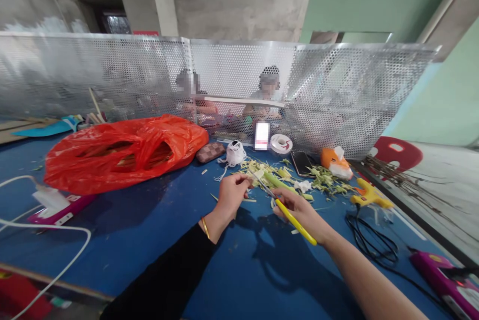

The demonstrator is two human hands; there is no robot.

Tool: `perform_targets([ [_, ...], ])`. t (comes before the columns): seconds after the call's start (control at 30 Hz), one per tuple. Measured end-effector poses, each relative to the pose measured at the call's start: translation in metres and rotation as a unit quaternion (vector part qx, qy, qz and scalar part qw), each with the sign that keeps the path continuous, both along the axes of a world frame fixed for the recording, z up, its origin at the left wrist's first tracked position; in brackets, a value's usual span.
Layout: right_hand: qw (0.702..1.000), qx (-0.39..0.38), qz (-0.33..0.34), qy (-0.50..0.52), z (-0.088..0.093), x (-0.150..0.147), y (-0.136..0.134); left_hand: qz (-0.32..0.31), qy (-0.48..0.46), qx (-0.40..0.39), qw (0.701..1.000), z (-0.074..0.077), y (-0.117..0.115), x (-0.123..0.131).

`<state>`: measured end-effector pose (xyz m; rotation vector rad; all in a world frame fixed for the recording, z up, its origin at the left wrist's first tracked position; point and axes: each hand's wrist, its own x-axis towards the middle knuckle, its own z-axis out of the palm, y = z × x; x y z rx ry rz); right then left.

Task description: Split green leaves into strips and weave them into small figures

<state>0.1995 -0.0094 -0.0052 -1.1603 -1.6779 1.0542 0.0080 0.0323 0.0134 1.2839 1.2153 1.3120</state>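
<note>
My right hand [297,210] grips a pair of scissors with yellow handles [297,222], blades pointing away toward the left. My left hand [232,192], with a gold bangle at the wrist, is closed in a pinch near the blade tips. What its fingers hold is too small and covered to name. Just beyond both hands lies a loose heap of pale green and cream plant scraps [322,180], with a thicker green stalk [276,181] among them. A ball of white string [235,154] sits behind my left hand.
On the blue table [149,240], a red plastic bag [127,153] with brown sticks is left. A yellow glue gun [370,194], black cable, phone [301,163], tissue pack [336,162] and ribbon spool [281,144] are right. A perforated metal screen [239,70] stands behind; people sit beyond.
</note>
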Motion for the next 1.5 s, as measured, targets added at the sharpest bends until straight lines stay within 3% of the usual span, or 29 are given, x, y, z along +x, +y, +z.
perform_targets([
  [0.1,0.998,-0.050,0.021,0.013,0.003,-0.001,0.000,-0.004,-0.008,-0.005,1.000,0.001,-0.001,0.001],
  [0.37,0.998,-0.053,0.011,0.027,0.011,-0.007,-0.003,-0.019,-0.037,-0.033,0.999,-0.001,0.002,-0.001],
  [0.57,0.999,-0.039,-0.018,-0.020,0.006,-0.006,-0.002,-0.036,-0.060,-0.048,0.996,-0.007,0.007,-0.003],
  [0.73,0.983,0.025,-0.135,-0.122,0.002,0.002,0.005,-0.041,-0.080,-0.059,0.994,-0.006,0.009,-0.007],
  [0.8,0.982,0.015,-0.166,-0.092,0.001,0.003,0.007,-0.034,-0.087,-0.053,0.994,0.001,0.006,-0.008],
  [0.9,0.988,-0.057,-0.123,0.075,0.001,-0.002,0.005,-0.020,-0.106,-0.032,0.994,0.014,-0.004,-0.009],
  [0.97,0.978,-0.086,-0.086,0.171,0.004,-0.008,0.000,-0.050,-0.155,-0.030,0.986,0.022,-0.011,-0.009],
  [1.07,0.966,-0.093,-0.057,0.234,0.010,-0.014,-0.009,-0.123,-0.258,-0.051,0.957,0.029,-0.018,-0.007],
  [1.17,0.958,-0.117,-0.024,0.262,0.013,-0.016,-0.014,-0.138,-0.307,-0.077,0.938,0.028,-0.017,-0.005],
  [1.27,0.946,-0.150,0.017,0.286,0.013,-0.016,-0.016,-0.131,-0.297,-0.068,0.943,0.025,-0.015,-0.003],
  [1.4,0.946,-0.172,0.059,0.270,0.013,-0.019,-0.020,-0.096,-0.209,0.029,0.973,0.023,-0.016,-0.001],
  [1.5,0.948,-0.178,0.049,0.260,0.015,-0.024,-0.023,-0.063,-0.143,0.087,0.984,0.021,-0.016,0.000],
])
